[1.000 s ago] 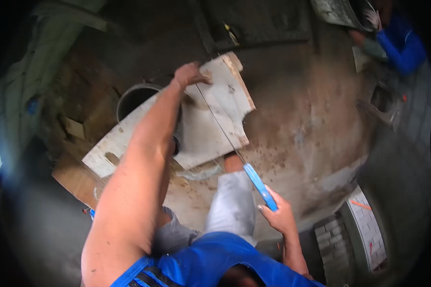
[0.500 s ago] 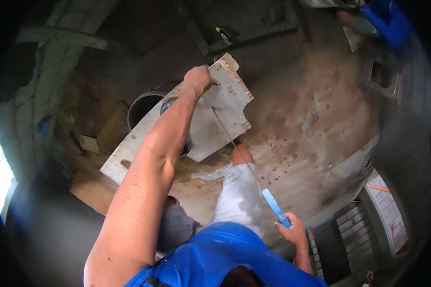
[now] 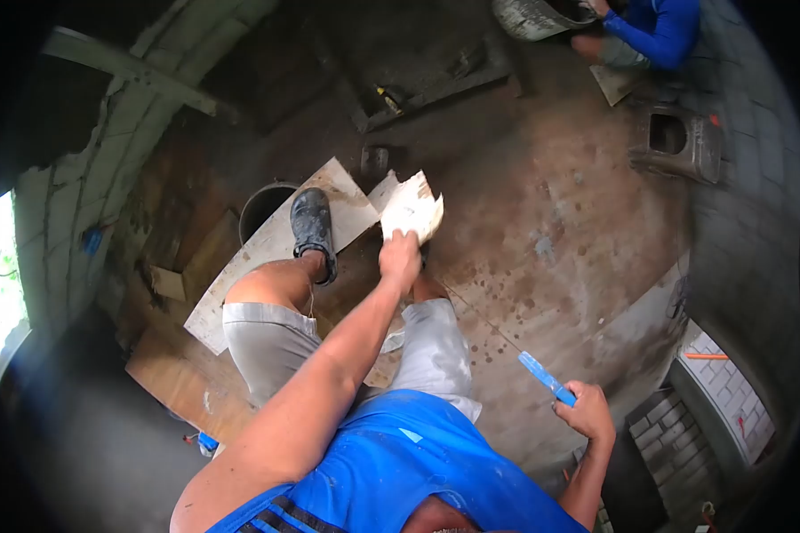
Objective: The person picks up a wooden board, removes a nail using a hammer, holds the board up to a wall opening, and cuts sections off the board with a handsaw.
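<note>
My left hand [image 3: 400,258] is closed on a small pale piece of board [image 3: 412,210] with ragged edges, held out in front of me. On the right, my right hand [image 3: 587,409] grips the blue handle [image 3: 548,378] of what looks like a handsaw. Its long blade [image 3: 489,325] shows edge-on as a thin line reaching toward my knee. The larger pale board [image 3: 249,282] lies slanted under my dark boot [image 3: 311,224]. One end of it is near the piece in my left hand.
Behind the board stands a round bucket [image 3: 256,213]. A yellow-and-black tool [image 3: 388,100] lies farther back. Another person in a blue sleeve [image 3: 662,40] handles a bucket [image 3: 529,19] at top right, near a dark plastic stool [image 3: 680,142]. Brown sheet wood [image 3: 187,377] lies at left.
The ragged piece is now apart from the larger board, in my left hand, which has moved down and right. The saw has shifted right, away from the board. My boot is now in full view.
</note>
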A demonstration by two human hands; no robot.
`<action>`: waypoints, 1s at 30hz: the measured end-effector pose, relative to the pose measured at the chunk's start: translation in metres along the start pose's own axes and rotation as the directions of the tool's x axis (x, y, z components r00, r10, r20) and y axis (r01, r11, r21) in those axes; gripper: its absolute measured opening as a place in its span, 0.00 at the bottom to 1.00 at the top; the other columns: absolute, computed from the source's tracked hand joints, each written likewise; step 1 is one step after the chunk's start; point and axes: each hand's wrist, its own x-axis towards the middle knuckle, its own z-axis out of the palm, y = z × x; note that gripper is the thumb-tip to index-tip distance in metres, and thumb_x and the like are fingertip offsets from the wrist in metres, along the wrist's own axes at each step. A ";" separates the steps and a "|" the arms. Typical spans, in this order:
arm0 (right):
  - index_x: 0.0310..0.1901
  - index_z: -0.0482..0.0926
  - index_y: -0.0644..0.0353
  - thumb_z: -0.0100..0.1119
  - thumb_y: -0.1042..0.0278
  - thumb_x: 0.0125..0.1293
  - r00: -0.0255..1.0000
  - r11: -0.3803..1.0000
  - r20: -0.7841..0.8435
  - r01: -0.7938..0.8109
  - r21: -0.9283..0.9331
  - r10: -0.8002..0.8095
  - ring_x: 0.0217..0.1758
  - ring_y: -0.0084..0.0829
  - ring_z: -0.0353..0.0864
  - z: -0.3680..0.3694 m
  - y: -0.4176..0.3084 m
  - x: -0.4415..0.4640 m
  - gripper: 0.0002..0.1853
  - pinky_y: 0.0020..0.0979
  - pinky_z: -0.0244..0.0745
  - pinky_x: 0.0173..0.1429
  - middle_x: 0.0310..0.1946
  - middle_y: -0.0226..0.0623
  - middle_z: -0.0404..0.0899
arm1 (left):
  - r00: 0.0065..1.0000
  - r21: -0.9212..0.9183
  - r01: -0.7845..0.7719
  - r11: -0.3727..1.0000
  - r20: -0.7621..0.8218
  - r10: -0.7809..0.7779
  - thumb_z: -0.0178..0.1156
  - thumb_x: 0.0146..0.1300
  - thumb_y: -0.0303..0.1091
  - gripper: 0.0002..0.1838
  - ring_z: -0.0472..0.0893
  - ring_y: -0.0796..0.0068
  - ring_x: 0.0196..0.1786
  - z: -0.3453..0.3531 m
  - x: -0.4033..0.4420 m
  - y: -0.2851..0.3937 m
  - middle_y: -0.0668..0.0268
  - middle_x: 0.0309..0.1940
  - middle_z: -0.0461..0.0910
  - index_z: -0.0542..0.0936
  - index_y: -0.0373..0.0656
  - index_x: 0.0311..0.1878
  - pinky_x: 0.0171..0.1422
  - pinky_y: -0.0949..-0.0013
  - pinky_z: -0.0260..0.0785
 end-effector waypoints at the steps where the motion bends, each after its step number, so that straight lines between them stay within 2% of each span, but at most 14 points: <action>1: 0.35 0.82 0.65 0.69 0.63 0.51 0.997 0.999 -0.071 0.023 -0.033 -0.025 0.26 0.37 0.81 -0.003 0.012 0.004 0.15 0.37 0.76 0.37 0.22 0.47 0.78 | 1.000 -0.001 -0.016 1.000 0.005 0.016 0.63 0.59 0.29 0.11 0.82 0.47 0.45 0.009 -0.024 -0.002 0.50 0.44 0.77 0.78 0.44 0.45 0.42 0.50 0.81; 6: 0.33 0.80 0.67 0.68 0.64 0.52 0.942 0.987 -0.327 0.019 -0.161 -0.072 0.25 0.41 0.77 0.003 0.053 0.053 0.14 0.40 0.73 0.36 0.21 0.50 0.75 | 0.999 -0.038 -0.035 0.999 -0.017 0.034 0.64 0.58 0.29 0.14 0.80 0.45 0.47 0.005 -0.047 -0.047 0.52 0.45 0.75 0.76 0.46 0.47 0.48 0.48 0.78; 9: 0.37 0.82 0.66 0.67 0.64 0.56 0.887 0.994 -0.462 0.056 0.096 -0.005 0.27 0.39 0.81 0.019 0.070 0.081 0.13 0.39 0.74 0.36 0.23 0.46 0.80 | 0.980 -0.190 0.162 0.968 -0.085 -0.180 0.60 0.57 0.24 0.12 0.80 0.39 0.46 -0.004 -0.090 -0.088 0.48 0.43 0.75 0.76 0.44 0.45 0.50 0.44 0.74; 11: 0.36 0.80 0.65 0.67 0.67 0.60 0.811 0.918 -0.582 0.276 0.283 -0.064 0.24 0.28 0.74 0.027 0.072 0.115 0.10 0.35 0.71 0.33 0.20 0.35 0.75 | 0.962 -0.173 0.234 0.957 -0.102 -0.254 0.59 0.58 0.26 0.11 0.80 0.37 0.46 0.017 -0.085 -0.121 0.46 0.42 0.75 0.76 0.45 0.46 0.50 0.43 0.73; 15: 0.35 0.79 0.63 0.67 0.67 0.62 0.811 0.809 -0.579 0.394 0.436 -0.083 0.26 0.20 0.68 0.040 0.033 0.140 0.09 0.31 0.67 0.32 0.21 0.28 0.71 | 0.983 -0.036 0.172 0.984 -0.051 -0.174 0.58 0.60 0.35 0.08 0.82 0.41 0.48 -0.010 -0.035 -0.129 0.46 0.40 0.83 0.82 0.44 0.39 0.54 0.44 0.75; 18: 0.36 0.79 0.64 0.68 0.65 0.64 0.848 0.707 -0.515 0.439 0.555 -0.123 0.25 0.20 0.69 0.058 0.027 0.164 0.11 0.30 0.67 0.31 0.21 0.28 0.73 | 0.998 0.134 0.019 0.991 0.053 -0.026 0.60 0.65 0.43 0.13 0.84 0.47 0.48 -0.125 0.063 -0.102 0.49 0.41 0.85 0.83 0.43 0.39 0.54 0.47 0.76; 19: 0.36 0.79 0.64 0.68 0.65 0.64 0.847 0.706 -0.516 0.442 0.553 -0.126 0.25 0.20 0.69 0.060 0.025 0.165 0.11 0.30 0.67 0.31 0.21 0.28 0.73 | 0.985 0.197 0.025 0.980 -0.173 0.009 0.60 0.67 0.46 0.16 0.84 0.47 0.48 -0.123 0.115 -0.117 0.50 0.41 0.85 0.83 0.41 0.39 0.52 0.46 0.75; 20: 0.36 0.80 0.64 0.68 0.65 0.64 0.838 0.754 -0.517 0.451 0.478 -0.174 0.25 0.20 0.69 0.063 0.021 0.162 0.11 0.30 0.68 0.32 0.21 0.28 0.73 | 0.934 0.044 -0.052 0.998 -0.353 0.064 0.58 0.69 0.47 0.17 0.84 0.46 0.49 -0.165 0.140 -0.083 0.48 0.42 0.85 0.82 0.41 0.39 0.52 0.45 0.74; 21: 0.36 0.80 0.64 0.68 0.65 0.64 0.832 0.798 -0.512 0.452 0.399 -0.216 0.25 0.20 0.70 0.067 0.019 0.160 0.11 0.30 0.69 0.32 0.21 0.28 0.74 | 0.926 0.054 -0.135 0.989 -0.347 0.145 0.59 0.68 0.54 0.21 0.84 0.47 0.50 -0.191 0.169 -0.056 0.45 0.39 0.84 0.83 0.42 0.40 0.54 0.47 0.74; 23: 0.36 0.80 0.64 0.69 0.65 0.63 0.859 0.825 -0.477 0.399 0.400 -0.184 0.24 0.20 0.71 0.074 0.029 0.153 0.11 0.30 0.70 0.32 0.21 0.30 0.75 | 0.990 0.016 -0.137 0.991 0.021 0.136 0.62 0.62 0.65 0.30 0.82 0.46 0.54 -0.211 0.194 0.001 0.44 0.44 0.84 0.84 0.44 0.47 0.59 0.50 0.74; 25: 0.36 0.80 0.65 0.69 0.65 0.62 0.906 0.864 -0.410 0.286 0.415 -0.103 0.24 0.21 0.72 0.080 0.043 0.142 0.11 0.31 0.70 0.31 0.20 0.31 0.75 | 1.000 0.032 -0.017 0.999 -0.022 0.017 0.64 0.53 0.74 0.41 0.76 0.47 0.65 -0.178 0.199 0.033 0.49 0.59 0.80 0.82 0.48 0.57 0.66 0.46 0.71; 26: 0.36 0.80 0.65 0.69 0.65 0.61 0.896 0.881 -0.432 0.285 0.379 -0.104 0.23 0.21 0.71 0.087 0.058 0.142 0.11 0.30 0.70 0.30 0.19 0.30 0.74 | 0.988 0.014 0.023 1.000 -0.152 -0.021 0.66 0.50 0.75 0.46 0.65 0.45 0.74 -0.156 0.193 0.039 0.53 0.71 0.69 0.78 0.51 0.65 0.72 0.37 0.62; 29: 0.34 0.79 0.65 0.68 0.66 0.61 0.921 0.911 -0.390 0.151 0.383 0.012 0.23 0.21 0.71 0.100 0.090 0.139 0.11 0.31 0.69 0.30 0.19 0.31 0.74 | 0.943 0.156 0.169 0.973 -0.312 -0.114 0.68 0.49 0.74 0.52 0.56 0.44 0.78 -0.134 0.169 0.024 0.49 0.74 0.63 0.70 0.52 0.73 0.74 0.33 0.54; 30: 0.34 0.79 0.65 0.68 0.66 0.61 0.925 0.911 -0.380 0.135 0.390 0.025 0.23 0.21 0.71 0.103 0.095 0.139 0.11 0.31 0.69 0.30 0.19 0.31 0.74 | 0.960 0.140 0.252 0.957 -0.159 -0.230 0.69 0.48 0.74 0.55 0.56 0.43 0.78 -0.126 0.168 -0.001 0.48 0.76 0.60 0.66 0.54 0.76 0.73 0.33 0.55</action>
